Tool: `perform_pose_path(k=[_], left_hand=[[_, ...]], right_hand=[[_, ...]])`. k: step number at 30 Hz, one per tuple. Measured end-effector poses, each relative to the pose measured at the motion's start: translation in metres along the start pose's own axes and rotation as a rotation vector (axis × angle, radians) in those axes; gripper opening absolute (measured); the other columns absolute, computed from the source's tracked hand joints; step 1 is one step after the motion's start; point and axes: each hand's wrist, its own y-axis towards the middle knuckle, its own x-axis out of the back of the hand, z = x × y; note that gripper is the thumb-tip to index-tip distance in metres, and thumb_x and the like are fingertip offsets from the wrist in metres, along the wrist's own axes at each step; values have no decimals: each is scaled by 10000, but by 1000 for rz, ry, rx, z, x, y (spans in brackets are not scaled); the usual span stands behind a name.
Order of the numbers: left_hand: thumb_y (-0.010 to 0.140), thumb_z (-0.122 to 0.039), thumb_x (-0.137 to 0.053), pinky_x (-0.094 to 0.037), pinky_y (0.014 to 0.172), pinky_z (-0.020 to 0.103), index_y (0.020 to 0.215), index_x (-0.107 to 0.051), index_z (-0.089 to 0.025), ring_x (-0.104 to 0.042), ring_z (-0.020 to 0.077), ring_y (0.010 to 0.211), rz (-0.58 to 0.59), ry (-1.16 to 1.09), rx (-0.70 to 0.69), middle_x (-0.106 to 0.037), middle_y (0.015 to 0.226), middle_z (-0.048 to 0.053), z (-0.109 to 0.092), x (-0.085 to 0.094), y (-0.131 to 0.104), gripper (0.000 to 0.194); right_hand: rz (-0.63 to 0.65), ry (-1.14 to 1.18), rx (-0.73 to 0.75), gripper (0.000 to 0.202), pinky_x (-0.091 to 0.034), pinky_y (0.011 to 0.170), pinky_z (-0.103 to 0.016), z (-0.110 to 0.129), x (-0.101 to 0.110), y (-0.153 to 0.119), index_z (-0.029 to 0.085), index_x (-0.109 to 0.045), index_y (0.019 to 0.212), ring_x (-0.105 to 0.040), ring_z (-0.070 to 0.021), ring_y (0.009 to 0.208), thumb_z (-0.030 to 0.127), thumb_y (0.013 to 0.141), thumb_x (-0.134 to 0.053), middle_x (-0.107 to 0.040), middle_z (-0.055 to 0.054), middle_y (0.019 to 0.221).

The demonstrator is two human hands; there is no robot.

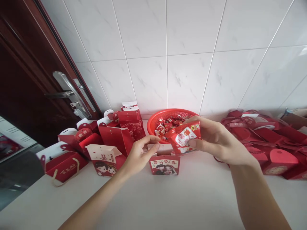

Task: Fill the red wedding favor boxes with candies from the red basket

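My right hand (216,140) grips a shiny red printed candy packet (183,138), thumb on its front and fingers behind. The packet is held above the right side of a small open gift box (165,166), which stands upright with a cartoon couple on its front. My left hand (141,155) is at the box's upper left corner, its thumb and index finger slightly apart with nothing visible between them. Just behind the box, a red plastic basket (153,123) contains several wrapped candies (169,124); my right hand and the packet cover part of it.
Several open red gift boxes (112,137) stand at the left, one with a rope handle (76,167). Many red boxes (259,137) crowd the right side. All stand on a white table (192,198) against a tiled wall (187,76). A dark door (31,64) is at the left.
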Motion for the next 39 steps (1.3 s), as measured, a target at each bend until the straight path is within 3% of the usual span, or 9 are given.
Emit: perform_pose_path(k=[3, 6, 10, 14, 19, 22, 25, 30, 39], left_hand=[[865, -438, -690, -562, 748, 312, 1041, -668, -191, -682, 221, 893, -15, -90, 12, -716, 985, 51, 5, -8, 6, 304], [841, -444, -707, -565, 789, 342, 936, -718, -188, -694, 227, 849, 92, -155, 17, -746, 908, 35, 5, -16, 12, 273], [823, -399, -727, -554, 857, 382, 901, -757, -178, -718, 265, 887, 147, -190, 78, -773, 862, 40, 9, -14, 14, 236], [799, -344, -756, -550, 845, 371, 1028, -763, -197, -718, 271, 939, 220, -184, 154, -783, 982, 50, 13, -2, 12, 272], [706, -270, -790, -526, 928, 411, 1133, -722, -177, -695, 297, 1030, 376, -234, 161, -768, 1104, 69, 11, 6, 11, 443], [693, -212, -779, -498, 998, 418, 1208, -691, -186, -654, 310, 1159, 429, -255, 147, -741, 1205, 68, 9, 7, 12, 524], [710, -181, -774, -456, 1075, 434, 1301, -651, -203, -601, 316, 1270, 470, -288, 101, -699, 1309, 71, 9, 8, 13, 603], [714, -190, -793, -439, 1098, 459, 1318, -645, -200, -589, 330, 1286, 474, -236, 66, -673, 1357, 77, 13, 9, 14, 622], [709, -184, -794, -433, 1106, 460, 1335, -621, -196, -602, 310, 1266, 495, -268, 95, -691, 1306, 92, 9, 7, 13, 650]], right_hand=[[38, -81, 20, 288, -606, 843, -366, -7, -9, 6, 224, -654, 1200, -698, -235, 973, 267, 917, -676, -700, -75, 1121], [57, -231, 14, 258, -599, 821, -354, -15, -15, 12, 226, -646, 1167, -697, -228, 954, 211, 910, -653, -707, -52, 1040], [-29, -354, 27, 226, -585, 790, -350, -22, -16, 15, 214, -637, 1129, -691, -228, 937, 201, 903, -641, -711, -59, 1058], [-96, -408, 45, 222, -565, 760, -339, -24, -17, 15, 218, -630, 1119, -682, -226, 931, 197, 898, -640, -715, -61, 1086], [-38, -481, 21, 310, -528, 688, -298, -26, -26, 15, 244, -556, 1147, -672, -199, 860, 110, 871, -599, -703, -47, 1082], [-7, -613, 49, 225, -473, 632, -283, -28, -30, 16, 231, -539, 1069, -621, -177, 740, 107, 887, -586, -681, -29, 951], [8, -690, 118, 170, -446, 628, -267, -30, -31, 17, 219, -556, 1024, -593, -174, 753, 100, 908, -588, -654, -32, 930], [-15, -673, 246, 207, -459, 665, -256, -34, -31, 17, 205, -589, 1060, -594, -181, 827, 64, 908, -584, -650, -54, 982], [98, -965, 105, 204, -389, 625, -244, -30, -30, 16, 177, -646, 865, -559, -167, 764, -8, 866, -559, -605, -51, 860]])
